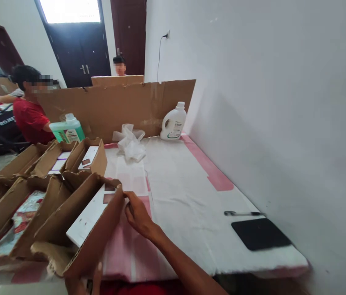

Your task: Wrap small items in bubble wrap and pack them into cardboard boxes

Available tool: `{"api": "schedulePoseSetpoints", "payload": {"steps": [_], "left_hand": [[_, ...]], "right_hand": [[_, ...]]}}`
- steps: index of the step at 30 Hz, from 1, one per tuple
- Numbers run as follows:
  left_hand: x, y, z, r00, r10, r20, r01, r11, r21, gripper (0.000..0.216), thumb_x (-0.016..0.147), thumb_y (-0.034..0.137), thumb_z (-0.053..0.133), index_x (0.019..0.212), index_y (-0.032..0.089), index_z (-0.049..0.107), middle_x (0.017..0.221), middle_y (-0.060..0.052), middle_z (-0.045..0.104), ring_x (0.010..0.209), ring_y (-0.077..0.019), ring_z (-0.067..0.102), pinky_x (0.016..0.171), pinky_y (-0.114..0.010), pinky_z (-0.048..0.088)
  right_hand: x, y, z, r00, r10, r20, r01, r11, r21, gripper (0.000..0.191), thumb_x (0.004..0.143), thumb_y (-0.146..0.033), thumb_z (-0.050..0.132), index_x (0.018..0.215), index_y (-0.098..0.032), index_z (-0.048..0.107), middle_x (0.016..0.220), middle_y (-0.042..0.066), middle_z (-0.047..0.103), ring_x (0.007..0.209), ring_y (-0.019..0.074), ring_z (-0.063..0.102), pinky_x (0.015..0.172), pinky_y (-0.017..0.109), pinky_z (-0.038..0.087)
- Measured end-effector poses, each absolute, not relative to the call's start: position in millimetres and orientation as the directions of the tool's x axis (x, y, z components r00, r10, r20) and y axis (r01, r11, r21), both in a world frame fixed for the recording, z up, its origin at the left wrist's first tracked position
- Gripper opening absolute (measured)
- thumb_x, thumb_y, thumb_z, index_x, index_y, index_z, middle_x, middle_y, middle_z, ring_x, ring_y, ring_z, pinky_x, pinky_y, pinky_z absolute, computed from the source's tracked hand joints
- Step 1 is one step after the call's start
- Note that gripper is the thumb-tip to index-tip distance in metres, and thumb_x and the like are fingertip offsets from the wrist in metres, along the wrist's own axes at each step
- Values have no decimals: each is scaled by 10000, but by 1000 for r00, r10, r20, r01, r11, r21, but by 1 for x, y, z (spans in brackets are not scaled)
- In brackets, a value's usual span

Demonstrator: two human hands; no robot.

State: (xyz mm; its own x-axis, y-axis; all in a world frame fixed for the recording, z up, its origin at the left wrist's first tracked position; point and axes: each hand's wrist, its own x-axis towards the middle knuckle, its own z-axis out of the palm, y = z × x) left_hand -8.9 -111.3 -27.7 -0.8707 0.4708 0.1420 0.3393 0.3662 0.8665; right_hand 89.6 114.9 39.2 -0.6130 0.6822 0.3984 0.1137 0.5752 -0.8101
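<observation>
An open cardboard box [99, 229] lies lengthwise at the table's left side, with flat white packs [87, 217] stacked inside. My right hand [137, 215] reaches in from the lower right. Its fingers are closed in a pinch on the top edge of the box's right wall, near the far corner. My left hand [80, 283] shows only partly at the bottom edge, its fingers wrapped against the near end of the same box.
More open cardboard boxes [16, 205] crowd the left side. A cardboard partition [114, 106] closes the far end, with a green bottle [67, 129], crumpled plastic [130, 143] and a white bottle [173, 123] before it. A pen [242, 213] and black pad [260, 233] lie right. Two people sit beyond.
</observation>
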Motion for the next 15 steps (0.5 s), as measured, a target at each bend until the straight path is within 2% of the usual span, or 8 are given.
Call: {"api": "schedulePoseSetpoints", "payload": {"steps": [3, 5, 7, 12, 15], "left_hand": [[-1, -79, -23, -796, 585, 155, 379, 282, 881, 635, 793, 557, 617, 1351, 267, 528, 1249, -95, 642, 1163, -316, 647, 1035, -489, 527], [-4, -43, -15, -720, 668, 190, 433, 218, 875, 607, 827, 546, 596, 1337, 224, 530, 1282, -127, 631, 1204, -314, 614, 1072, -508, 483], [-13, -1, -6, -569, 787, 239, 521, 121, 845, 566, 864, 528, 561, 1303, 172, 534, 1269, -169, 629, 1188, -328, 606, 1037, -535, 481], [-44, 93, 10, -467, 838, 282, 555, 30, 831, 516, 837, 530, 579, 1196, 159, 576, 1131, -157, 673, 1064, -332, 645, 930, -533, 516], [-53, 111, 10, -442, 851, 284, 555, 11, 832, 567, 833, 525, 606, 1267, 164, 562, 1140, -152, 674, 1068, -323, 653, 928, -524, 525]], "right_hand": [[140, 116, 27, -386, 816, 431, 166, 521, -837, 482, 823, -81, 437, 1276, -214, 536, 1091, 73, 659, 917, 217, 650, 854, 361, 532], [164, 126, 22, -261, 871, 415, 241, 475, -846, 446, 835, -104, 434, 1254, -207, 548, 1063, 75, 660, 882, 219, 643, 825, 364, 528], [179, 143, 20, -178, 888, 423, 290, 458, -840, 441, 827, -112, 426, 1240, -195, 555, 1084, 87, 654, 902, 225, 636, 821, 371, 522], [180, 187, 16, -94, 881, 464, 310, 469, -827, 510, 779, -114, 421, 1272, -156, 544, 1155, 127, 638, 997, 244, 627, 864, 402, 522], [178, 196, 16, -91, 884, 458, 306, 463, -832, 529, 791, -129, 433, 1309, -162, 534, 1196, 130, 630, 1003, 235, 626, 874, 398, 526]]}}
